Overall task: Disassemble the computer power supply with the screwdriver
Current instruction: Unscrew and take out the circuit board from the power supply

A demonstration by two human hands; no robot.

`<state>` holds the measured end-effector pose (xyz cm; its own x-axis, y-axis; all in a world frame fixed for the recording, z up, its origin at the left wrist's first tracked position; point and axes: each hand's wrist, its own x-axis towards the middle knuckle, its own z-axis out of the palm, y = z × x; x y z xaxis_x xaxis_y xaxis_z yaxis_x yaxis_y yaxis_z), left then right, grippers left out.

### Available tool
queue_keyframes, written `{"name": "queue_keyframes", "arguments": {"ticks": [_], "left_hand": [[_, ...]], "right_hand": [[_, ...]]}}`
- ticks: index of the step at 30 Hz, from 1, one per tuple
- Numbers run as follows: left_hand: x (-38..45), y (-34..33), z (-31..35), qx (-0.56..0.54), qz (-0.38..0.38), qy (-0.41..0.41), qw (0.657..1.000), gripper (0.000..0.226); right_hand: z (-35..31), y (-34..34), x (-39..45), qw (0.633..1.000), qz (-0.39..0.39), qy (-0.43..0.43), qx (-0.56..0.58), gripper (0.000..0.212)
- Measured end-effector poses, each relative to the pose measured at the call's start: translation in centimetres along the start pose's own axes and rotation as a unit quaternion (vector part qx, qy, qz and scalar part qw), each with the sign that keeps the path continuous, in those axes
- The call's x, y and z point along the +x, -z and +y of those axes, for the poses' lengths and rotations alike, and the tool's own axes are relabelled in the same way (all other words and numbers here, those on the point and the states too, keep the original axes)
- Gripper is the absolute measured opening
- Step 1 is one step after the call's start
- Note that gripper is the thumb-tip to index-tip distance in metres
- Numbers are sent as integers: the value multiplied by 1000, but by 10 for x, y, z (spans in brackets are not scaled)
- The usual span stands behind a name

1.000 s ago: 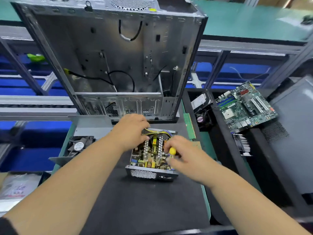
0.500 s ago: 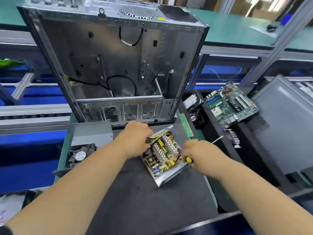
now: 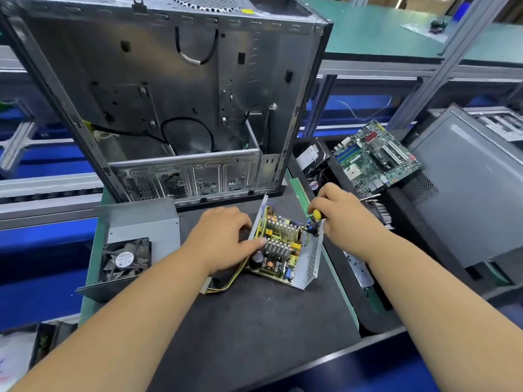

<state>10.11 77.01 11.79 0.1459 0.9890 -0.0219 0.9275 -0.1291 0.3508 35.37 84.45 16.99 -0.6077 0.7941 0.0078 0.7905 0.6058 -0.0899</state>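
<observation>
Left hand (image 3: 223, 239) presses flat on the opened grey metal power supply (image 3: 283, 250); right hand (image 3: 342, 213) clamps the yellow-handled screwdriver (image 3: 316, 215).

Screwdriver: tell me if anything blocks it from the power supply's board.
Nothing visible does. The right hand holds the screwdriver over the open power supply; the left hand steadies its opposite side.

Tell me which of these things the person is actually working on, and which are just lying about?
In use:
- open metal power supply with its yellow-green circuit board
- yellow-handled screwdriver, in the right hand
- left hand, steadying the supply

Lying about:
- big empty grey computer case
- grey metal cover with black fan
- green motherboard
- black work mat
</observation>
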Motion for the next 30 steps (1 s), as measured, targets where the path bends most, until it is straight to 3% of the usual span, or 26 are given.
{"name": "queue_keyframes", "arguments": {"ticks": [3, 6, 14, 19, 23, 30], "left_hand": [[-8, -7, 3, -58, 84, 35, 994, 54], [-17, -18, 14, -54, 166, -9, 985, 57], [-30, -56, 36, 4, 227, -153, 962, 52], [-45, -89, 44, -21, 176, -245, 953, 60], [-45, -102, 44, -10, 138, -221, 966, 75], [-35, -105, 50, 1, 152, -133, 979, 87]], "right_hand": [[-5, 9, -9, 992, 106, 2, 70, 36], [-12, 15, -21, 974, 188, -13, 124, 26], [-42, -5, -46, 901, 255, -105, 334, 9], [-51, -18, -60, 864, 237, -149, 417, 4], [-56, -26, -67, 865, 244, -143, 414, 3], [-59, -46, -79, 885, 224, -130, 388, 5]]}}
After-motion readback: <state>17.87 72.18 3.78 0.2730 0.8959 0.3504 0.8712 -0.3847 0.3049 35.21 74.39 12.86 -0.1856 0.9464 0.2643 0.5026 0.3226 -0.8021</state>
